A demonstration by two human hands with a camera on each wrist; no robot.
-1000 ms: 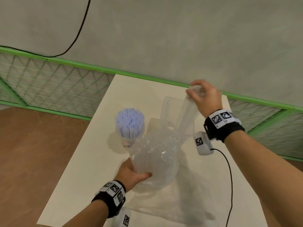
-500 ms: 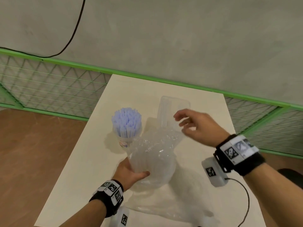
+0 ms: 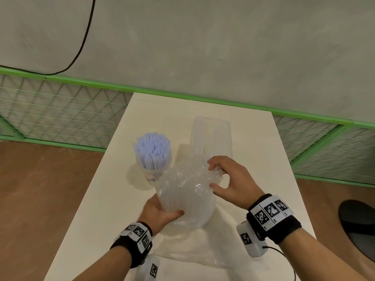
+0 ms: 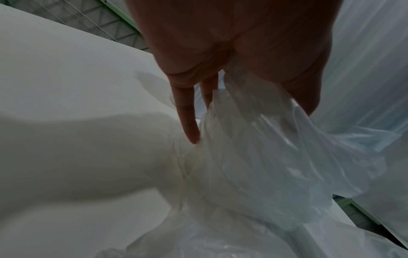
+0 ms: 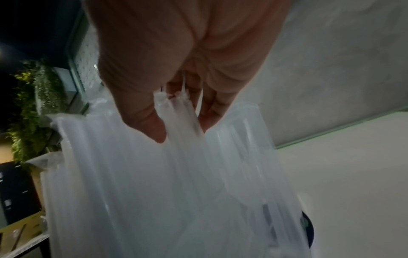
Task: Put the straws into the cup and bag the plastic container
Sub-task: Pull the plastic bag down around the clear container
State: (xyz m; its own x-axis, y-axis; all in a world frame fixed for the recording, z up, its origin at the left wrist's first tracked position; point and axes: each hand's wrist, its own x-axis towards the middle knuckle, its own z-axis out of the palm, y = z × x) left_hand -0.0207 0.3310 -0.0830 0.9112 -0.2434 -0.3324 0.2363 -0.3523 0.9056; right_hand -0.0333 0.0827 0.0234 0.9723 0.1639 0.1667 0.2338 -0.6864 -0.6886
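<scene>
Your left hand (image 3: 160, 212) grips the near, lower side of the clear plastic bag (image 3: 186, 197), thumb across its front and fingers tucked under the left side; the left wrist view shows your fingers (image 4: 187, 111) pointing down beside crumpled film, just above the white table (image 3: 97, 209). Your right hand (image 3: 231, 181) pinches the gathered upper edge of the bag, fingers and thumb curled round a bunched fold; in the right wrist view, folded strips of film (image 5: 174, 111) pass between thumb and fingertips. The bag stands bulged at mid-table, its loose tail spread flat toward you. The plastic container (image 3: 211, 138), clear and upright, stands on the table just behind the bag, its lower part hidden by the film; whether it sits inside the bag mouth cannot be told. The straws (image 3: 152, 151), pale blue, stand bundled upright in the cup (image 3: 151, 173), left of the container and just beside the bag.
</scene>
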